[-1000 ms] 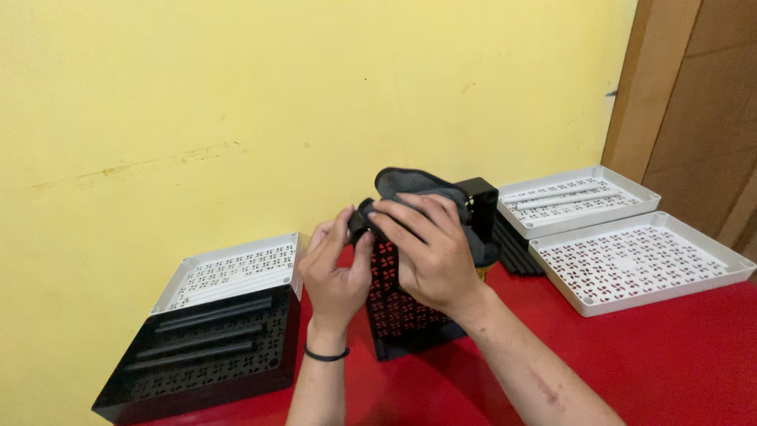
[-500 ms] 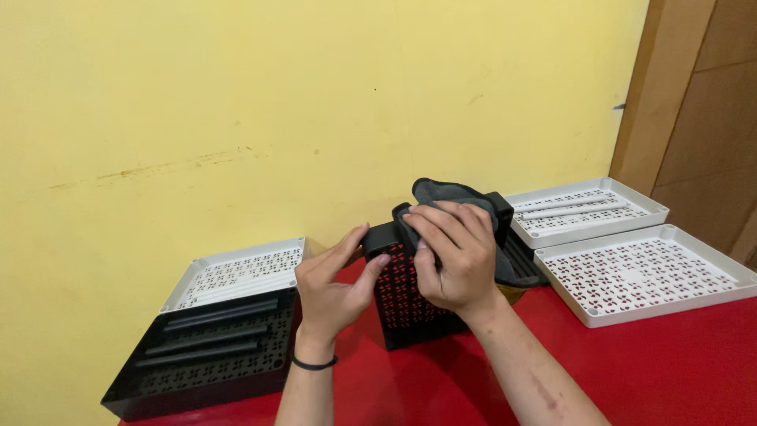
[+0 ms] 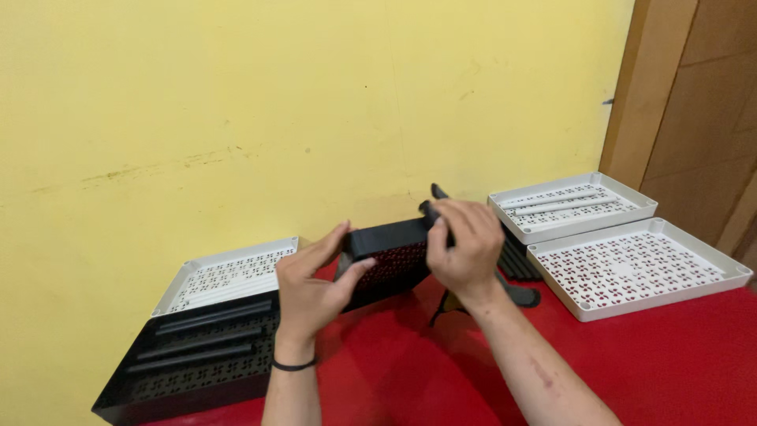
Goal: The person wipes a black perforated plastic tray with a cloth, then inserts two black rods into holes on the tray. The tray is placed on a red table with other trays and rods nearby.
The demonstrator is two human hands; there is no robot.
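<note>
Both hands are up over the red worktop, holding a black perforated tray in the air, tilted so its patterned face turns toward the camera. The left hand grips the tray's left end, thumb on the front and fingers behind. The right hand is closed over the upper right corner, where a small dark cylindrical piece shows at the fingertips; whether it is being fitted to the tray or only held against it is hard to tell from this angle.

As a judgement, the work looks partly done: this tray is being handled off the worktop, while others lie flat and already carry pieces.

At the left, a black tray lies on the worktop with several long dark rods in it, side by side. Just behind it, touching the yellow wall, a white perforated tray holds what look like pale rods. At the right, a white tray at the back holds two or three pale rods, and the white tray in front of it shows only its patterned holes (nothing lies in it). Between the hands and the right trays, some dark ribbed parts rest on the worktop.
</note>
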